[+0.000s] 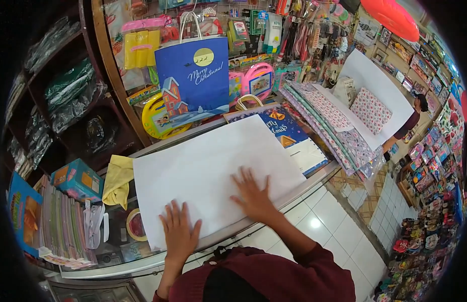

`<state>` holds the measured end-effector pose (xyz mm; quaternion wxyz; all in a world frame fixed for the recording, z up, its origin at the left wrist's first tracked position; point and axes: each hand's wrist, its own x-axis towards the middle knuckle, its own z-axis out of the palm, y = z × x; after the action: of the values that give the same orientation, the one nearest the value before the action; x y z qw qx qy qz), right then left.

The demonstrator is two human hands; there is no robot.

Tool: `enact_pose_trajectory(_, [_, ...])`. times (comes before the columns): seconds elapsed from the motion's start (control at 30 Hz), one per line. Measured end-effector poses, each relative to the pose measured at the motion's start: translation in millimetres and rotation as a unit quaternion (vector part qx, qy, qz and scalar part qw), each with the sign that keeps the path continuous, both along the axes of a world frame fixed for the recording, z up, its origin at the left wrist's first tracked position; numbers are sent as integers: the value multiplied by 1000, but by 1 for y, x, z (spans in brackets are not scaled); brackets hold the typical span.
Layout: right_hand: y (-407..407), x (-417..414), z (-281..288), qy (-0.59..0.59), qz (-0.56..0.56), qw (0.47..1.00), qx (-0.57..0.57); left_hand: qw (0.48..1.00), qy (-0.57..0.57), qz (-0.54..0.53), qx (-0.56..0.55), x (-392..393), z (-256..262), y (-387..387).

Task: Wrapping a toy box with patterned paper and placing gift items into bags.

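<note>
A large white paper sheet (pixel 203 162) lies spread over the glass counter. My left hand (pixel 179 230) rests on its near left part, palm down with the fingers apart. Farther right, my right hand (pixel 254 194) is also on the sheet with fingers spread. Neither hand holds anything. The sheet's right end overlaps a blue Christmas gift bag (pixel 280 124) lying flat. A roll of tape (pixel 136 224) sits partly under the sheet's left edge, and a yellow cloth (pixel 119 179) lies beside that edge.
A blue paper bag (pixel 192 79) stands upright behind the sheet. Patterned wrapping paper (pixel 320 124) is stacked to the right, with a floral wrapped packet (pixel 370 110) on top. Booklets (pixel 63 222) and a teal box (pixel 78 180) stand at left. A person (pixel 411 117) is farther off.
</note>
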<state>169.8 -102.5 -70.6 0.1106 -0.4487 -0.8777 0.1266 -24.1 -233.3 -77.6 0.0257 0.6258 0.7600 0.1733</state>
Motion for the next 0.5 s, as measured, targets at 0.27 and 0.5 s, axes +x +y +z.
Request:
enact_pose_trajectory(0.27, [-29,-40,-14,67,171,980,79,998,-12,-56,2,15,0,4])
enact_pose_trajectory(0.5, [-26,-30,-17,82,119,985,96,998,7,-62,-31,4,4,-6])
